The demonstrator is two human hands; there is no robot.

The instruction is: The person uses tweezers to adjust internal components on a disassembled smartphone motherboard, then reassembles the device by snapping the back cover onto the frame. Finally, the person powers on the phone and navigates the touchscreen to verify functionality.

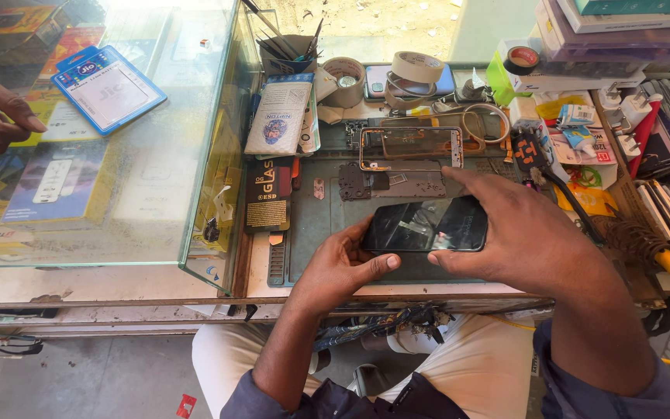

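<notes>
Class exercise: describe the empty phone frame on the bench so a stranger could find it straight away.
Start at the dark work mat right of the glass counter. Above the black phone held in both hands lies the phone frame. Unlike the grey metal plates below it, it is an open rectangle with a thin gold rim.

The phone (426, 226) showed a glossy black glass face, mirror-smooth. Behind it lay a thin metal frame (411, 149) with a bright edge, on a matt grey mat (312, 221). Left of the phone, the case (157, 116) was clear, reflective glass. The tape rolls (416, 67) behind looked papery, dull.
</notes>
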